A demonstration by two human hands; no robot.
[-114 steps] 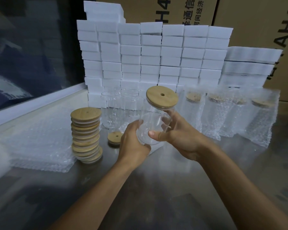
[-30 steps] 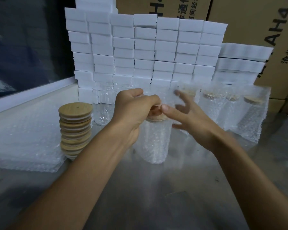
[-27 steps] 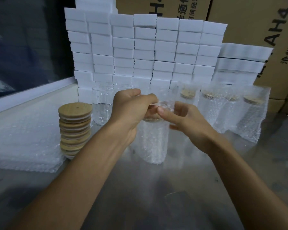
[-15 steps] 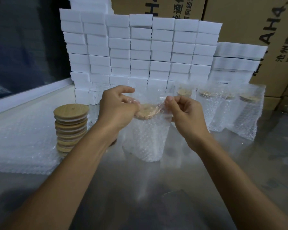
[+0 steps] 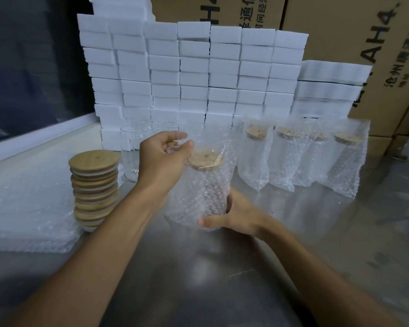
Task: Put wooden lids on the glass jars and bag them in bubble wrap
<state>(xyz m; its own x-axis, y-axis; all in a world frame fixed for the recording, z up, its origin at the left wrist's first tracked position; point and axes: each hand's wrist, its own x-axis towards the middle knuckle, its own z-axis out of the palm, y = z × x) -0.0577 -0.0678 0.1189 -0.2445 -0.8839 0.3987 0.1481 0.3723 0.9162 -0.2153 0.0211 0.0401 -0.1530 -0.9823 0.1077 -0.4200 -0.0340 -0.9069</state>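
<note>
A glass jar with a wooden lid [image 5: 204, 159] stands inside a bubble wrap bag [image 5: 202, 185] at the middle of the metal table [image 5: 222, 279]. My right hand [image 5: 234, 213] grips the bag and jar low on the right side. My left hand [image 5: 163, 159] pinches the bag's top left edge beside the lid. A stack of wooden lids [image 5: 93, 187] rises to the left. Bare glass jars [image 5: 132, 149] wait behind my left hand, partly hidden.
Several bagged, lidded jars [image 5: 302, 156] stand in a row at the right. A pile of flat bubble wrap bags [image 5: 26, 208] lies at the left. A wall of white boxes [image 5: 194, 72] and brown cartons [image 5: 352, 38] close off the back.
My right hand has dropped from the bag's top edge to grip its lower right side. Earlier the lidded jar went into the bag. My left hand still pinches the top.
</note>
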